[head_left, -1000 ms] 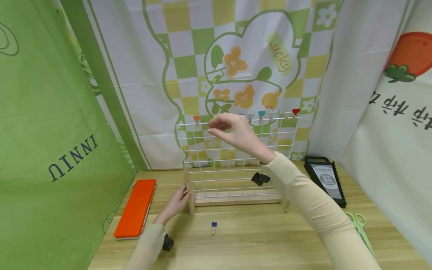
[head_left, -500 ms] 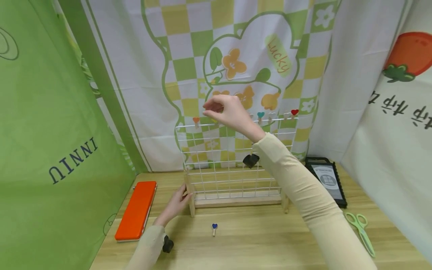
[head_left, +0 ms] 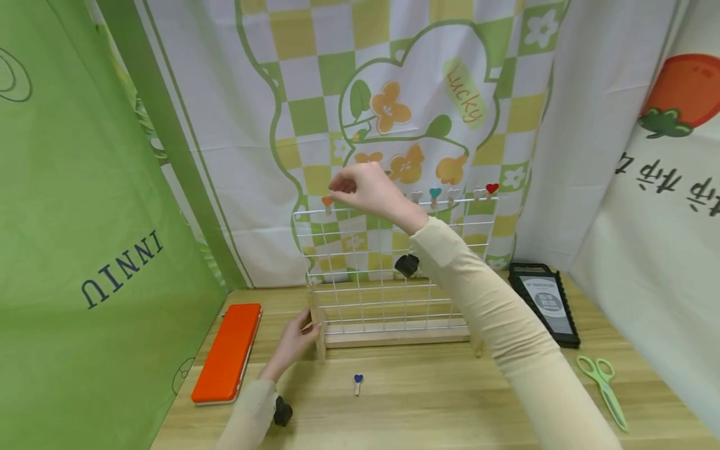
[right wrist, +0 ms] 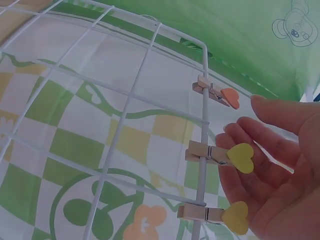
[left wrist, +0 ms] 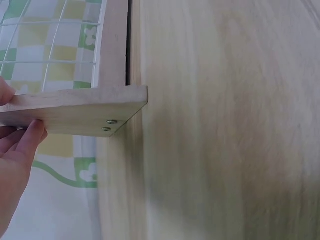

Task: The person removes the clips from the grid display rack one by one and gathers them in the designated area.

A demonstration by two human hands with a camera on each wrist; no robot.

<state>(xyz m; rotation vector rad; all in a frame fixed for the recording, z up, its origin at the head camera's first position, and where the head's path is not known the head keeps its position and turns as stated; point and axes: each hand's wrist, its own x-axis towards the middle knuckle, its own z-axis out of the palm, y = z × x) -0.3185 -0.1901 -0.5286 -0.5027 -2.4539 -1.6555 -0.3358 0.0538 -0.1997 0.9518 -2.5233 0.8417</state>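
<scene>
A white wire grid point(right wrist: 120, 117) stands in a wooden stand point(head_left: 396, 338) on the table. My left hand point(head_left: 295, 342) grips the stand's left wooden side piece point(left wrist: 75, 112), thumb on one side and fingers on the other. Along the top wire sit small wooden clothespins with hearts, including an orange-heart clothespin point(right wrist: 212, 91) and two yellow-heart ones, the nearer a yellow-heart clothespin point(right wrist: 235, 156). My right hand point(head_left: 365, 187) is by the orange heart, thumb and fingers apart and nothing between them. A blue-heart clothespin point(head_left: 357, 385) lies on the table in front of the stand.
An orange flat case point(head_left: 227, 353) lies left of the stand. On the right are a black-framed board with a handle point(head_left: 544, 303) and green scissors point(head_left: 604, 390). Several more heart clothespins, such as a teal one point(head_left: 435, 195), line the top wire. Printed curtains point(head_left: 270, 250) hang around.
My right hand has risen a little and moved left along the top wire to the orange-heart clothespin. The left hand has stayed on the stand's side piece.
</scene>
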